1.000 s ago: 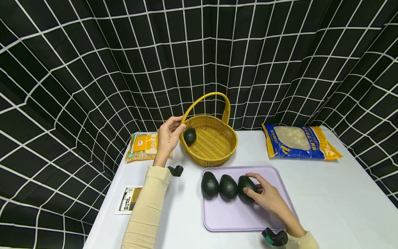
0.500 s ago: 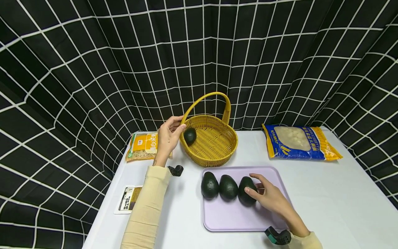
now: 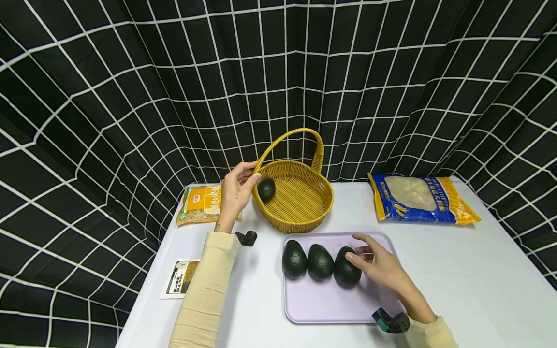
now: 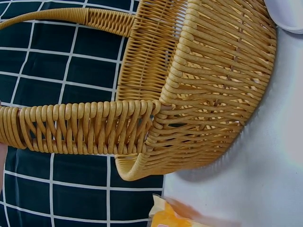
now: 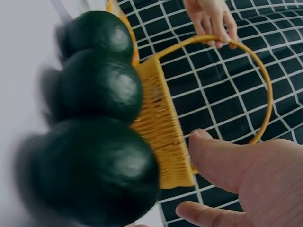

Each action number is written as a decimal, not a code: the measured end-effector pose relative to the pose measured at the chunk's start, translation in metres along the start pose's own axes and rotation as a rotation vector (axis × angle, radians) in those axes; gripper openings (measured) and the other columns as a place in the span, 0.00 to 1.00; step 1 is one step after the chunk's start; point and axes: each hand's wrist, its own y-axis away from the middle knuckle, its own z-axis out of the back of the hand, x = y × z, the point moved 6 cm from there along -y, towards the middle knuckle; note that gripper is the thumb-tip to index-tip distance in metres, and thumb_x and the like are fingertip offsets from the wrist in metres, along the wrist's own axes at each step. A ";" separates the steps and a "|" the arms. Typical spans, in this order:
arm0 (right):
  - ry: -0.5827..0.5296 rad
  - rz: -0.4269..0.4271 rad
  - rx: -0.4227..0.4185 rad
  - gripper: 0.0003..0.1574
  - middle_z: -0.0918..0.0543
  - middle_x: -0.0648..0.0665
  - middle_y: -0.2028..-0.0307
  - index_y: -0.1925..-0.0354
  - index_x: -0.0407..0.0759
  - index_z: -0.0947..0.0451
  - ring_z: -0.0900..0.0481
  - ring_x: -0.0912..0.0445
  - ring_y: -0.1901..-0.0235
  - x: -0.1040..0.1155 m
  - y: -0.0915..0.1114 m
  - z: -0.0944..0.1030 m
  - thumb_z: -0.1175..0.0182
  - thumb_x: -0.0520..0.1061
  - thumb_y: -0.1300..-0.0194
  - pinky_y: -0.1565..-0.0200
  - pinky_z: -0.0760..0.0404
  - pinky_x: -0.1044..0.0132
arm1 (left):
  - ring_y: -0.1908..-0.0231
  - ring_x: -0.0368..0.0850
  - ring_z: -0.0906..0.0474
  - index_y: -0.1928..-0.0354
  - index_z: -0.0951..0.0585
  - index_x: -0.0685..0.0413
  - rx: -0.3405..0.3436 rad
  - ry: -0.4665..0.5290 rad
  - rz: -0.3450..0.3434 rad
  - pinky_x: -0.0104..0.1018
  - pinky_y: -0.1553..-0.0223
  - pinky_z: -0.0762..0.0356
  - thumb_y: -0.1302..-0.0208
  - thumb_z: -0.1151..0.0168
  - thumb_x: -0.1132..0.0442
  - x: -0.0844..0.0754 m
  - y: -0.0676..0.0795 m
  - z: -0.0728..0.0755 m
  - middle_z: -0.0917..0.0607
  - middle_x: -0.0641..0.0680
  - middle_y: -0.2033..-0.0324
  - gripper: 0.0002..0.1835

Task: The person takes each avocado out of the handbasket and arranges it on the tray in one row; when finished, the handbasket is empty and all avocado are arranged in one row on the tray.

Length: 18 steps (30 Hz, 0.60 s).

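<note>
My left hand (image 3: 237, 189) pinches the base of the handle of a yellow wicker basket (image 3: 296, 224). One dark green avocado (image 3: 266, 190) lies inside at its left. In the left wrist view the woven handle (image 4: 80, 127) spans the left, the hand mostly out of frame. On a lilac tray (image 3: 322, 304), three avocados form a row: left (image 3: 294, 259), middle (image 3: 320, 262) and right (image 3: 347, 273). Just over the right one is my right hand (image 3: 380, 266), fingers spread and holding nothing. From the right wrist, a gap shows between its thumb (image 5: 218, 158) and the nearest avocado (image 5: 104, 175).
An orange food packet (image 3: 202, 205) lies left of the basket, behind the left wrist. A small white-and-brown packet (image 3: 178, 280) is partly covered by the left sleeve. At the back right lies a blue-and-yellow bag (image 3: 417, 199). Black gridded cloth (image 3: 348, 96) surrounds the white table.
My right hand has let go of the right avocado and risen slightly to the right. That avocado sits slightly nearer the tray's front than before. The left hand keeps its hold on the handle.
</note>
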 end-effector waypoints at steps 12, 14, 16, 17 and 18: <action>-0.002 0.075 -0.061 0.34 0.16 0.33 0.46 0.31 0.42 0.31 0.18 0.38 0.46 0.042 -0.037 0.021 0.38 0.55 0.28 0.49 0.16 0.48 | 0.53 0.63 0.15 0.44 0.18 0.66 0.013 0.004 -0.003 0.54 0.45 0.18 0.32 0.36 0.71 0.000 0.000 0.001 0.13 0.68 0.53 0.16; -0.017 0.099 -0.060 0.33 0.16 0.32 0.47 0.32 0.41 0.30 0.18 0.38 0.46 0.048 -0.045 0.021 0.38 0.54 0.28 0.50 0.16 0.49 | 0.53 0.60 0.15 0.44 0.18 0.64 0.014 0.007 -0.017 0.52 0.46 0.17 0.32 0.35 0.70 0.009 -0.004 0.001 0.13 0.67 0.54 0.16; -0.033 0.115 -0.053 0.33 0.16 0.32 0.47 0.32 0.40 0.30 0.18 0.37 0.46 0.054 -0.053 0.022 0.39 0.53 0.27 0.50 0.15 0.50 | 0.54 0.57 0.14 0.44 0.17 0.60 0.013 0.003 -0.029 0.48 0.47 0.16 0.33 0.34 0.68 0.018 -0.007 0.001 0.12 0.64 0.54 0.15; -0.040 0.116 -0.045 0.33 0.16 0.31 0.47 0.32 0.40 0.30 0.18 0.37 0.46 0.056 -0.056 0.021 0.39 0.53 0.27 0.51 0.15 0.50 | 0.54 0.55 0.14 0.45 0.16 0.59 0.013 0.002 -0.037 0.45 0.48 0.16 0.33 0.34 0.67 0.023 -0.008 0.001 0.12 0.63 0.54 0.15; -0.046 0.117 -0.038 0.32 0.17 0.31 0.46 0.32 0.40 0.30 0.18 0.37 0.46 0.058 -0.060 0.021 0.39 0.53 0.27 0.50 0.15 0.49 | 0.55 0.54 0.14 0.45 0.16 0.57 0.014 0.004 -0.045 0.43 0.49 0.15 0.33 0.33 0.67 0.028 -0.009 0.001 0.11 0.62 0.55 0.15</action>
